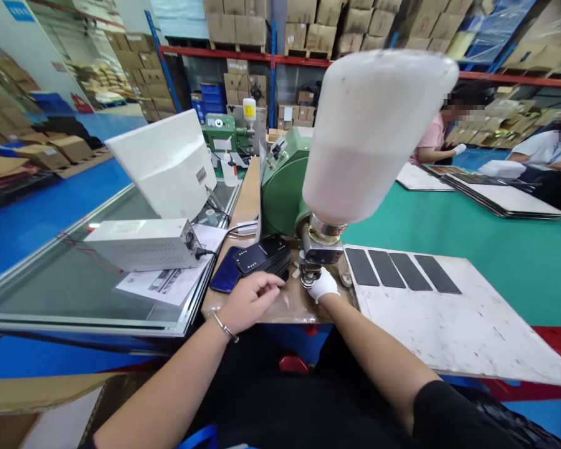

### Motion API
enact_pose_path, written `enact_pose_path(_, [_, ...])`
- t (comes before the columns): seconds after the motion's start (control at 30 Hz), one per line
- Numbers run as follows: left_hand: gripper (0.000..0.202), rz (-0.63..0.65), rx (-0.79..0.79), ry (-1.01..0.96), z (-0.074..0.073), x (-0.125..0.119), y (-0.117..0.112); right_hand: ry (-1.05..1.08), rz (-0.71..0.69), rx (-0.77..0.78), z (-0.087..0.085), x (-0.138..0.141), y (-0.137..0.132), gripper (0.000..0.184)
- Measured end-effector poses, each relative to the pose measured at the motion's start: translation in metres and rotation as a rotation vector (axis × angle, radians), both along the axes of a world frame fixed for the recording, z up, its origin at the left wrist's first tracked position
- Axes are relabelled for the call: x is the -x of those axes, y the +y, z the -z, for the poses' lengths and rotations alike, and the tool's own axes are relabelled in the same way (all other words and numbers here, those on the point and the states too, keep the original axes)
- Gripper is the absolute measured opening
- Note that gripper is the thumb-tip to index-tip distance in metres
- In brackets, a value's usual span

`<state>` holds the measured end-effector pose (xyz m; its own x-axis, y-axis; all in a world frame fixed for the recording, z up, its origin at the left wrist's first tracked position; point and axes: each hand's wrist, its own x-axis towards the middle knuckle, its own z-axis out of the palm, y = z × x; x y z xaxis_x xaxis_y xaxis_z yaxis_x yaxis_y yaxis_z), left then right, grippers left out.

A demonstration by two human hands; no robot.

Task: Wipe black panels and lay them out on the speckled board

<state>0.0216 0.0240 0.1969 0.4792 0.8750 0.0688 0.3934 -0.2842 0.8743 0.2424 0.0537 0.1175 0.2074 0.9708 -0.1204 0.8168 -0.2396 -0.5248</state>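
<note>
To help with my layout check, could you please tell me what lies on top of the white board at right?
Four dark strips lie in a row on the white board, covering whatever is beneath them.

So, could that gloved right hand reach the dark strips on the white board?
Probably yes. The gloved right hand rests right beside the white board, and the dark strips lie near its edge. Only a small tan object sits between, and it looks low enough to reach over.

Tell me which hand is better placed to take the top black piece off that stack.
Left, probably: the bare left hand is just beside the black stack, while the gloved right hand sits under the green machine's metal fitting.
</note>
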Motion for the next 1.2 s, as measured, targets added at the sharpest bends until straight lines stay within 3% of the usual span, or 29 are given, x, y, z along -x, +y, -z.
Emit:
enact_pose_path(0.07, [0.021, -0.079, -0.287, 0.179, -0.018, 0.004, 0.025, 0.019, -0.004, -0.056, -0.002, 0.0, -0.006, 0.032])
enact_pose_path(0.13, [0.018, -0.124, -0.382, 0.319, -0.025, 0.006, 0.051, 0.04, -0.026, -0.101, -0.004, -0.002, -0.02, 0.03])
enact_pose_path(0.27, [0.03, -0.123, -0.337, 0.423, -0.021, 0.005, 0.088, 0.12, -0.116, -0.103, -0.006, -0.012, -0.067, 0.024])
enact_pose_path(0.43, [0.039, -0.091, -0.264, 0.467, -0.024, 0.002, 0.101, 0.277, -0.182, -0.038, -0.009, -0.024, -0.12, 0.026])
enact_pose_path(0.67, [0.04, -0.095, -0.179, 0.461, -0.029, 0.006, 0.104, 0.462, -0.212, 0.038, -0.014, -0.015, -0.128, 0.028])
enact_pose_path(0.8, [0.038, -0.129, -0.185, 0.452, -0.031, 0.006, 0.098, 0.453, -0.257, 0.029, -0.018, -0.002, -0.123, 0.026])
enact_pose_path(0.97, [0.042, -0.144, -0.275, 0.438, -0.054, 0.023, 0.065, 0.58, -0.265, 0.047, -0.018, 0.004, -0.122, 0.029])
enact_pose_path(1.07, [0.056, -0.007, -0.337, 0.382, -0.061, 0.036, 0.027, 1.045, -0.245, 0.213, -0.023, 0.005, -0.123, 0.044])
enact_pose_path(1.13, [0.066, 0.131, -0.28, 0.365, -0.055, 0.039, 0.001, 1.419, -0.305, 0.35, -0.031, 0.009, -0.124, 0.059])
enact_pose_path(1.2, [0.078, 0.255, -0.215, 0.369, -0.042, 0.033, -0.019, 1.662, -0.371, 0.474, -0.039, 0.015, -0.125, 0.071])
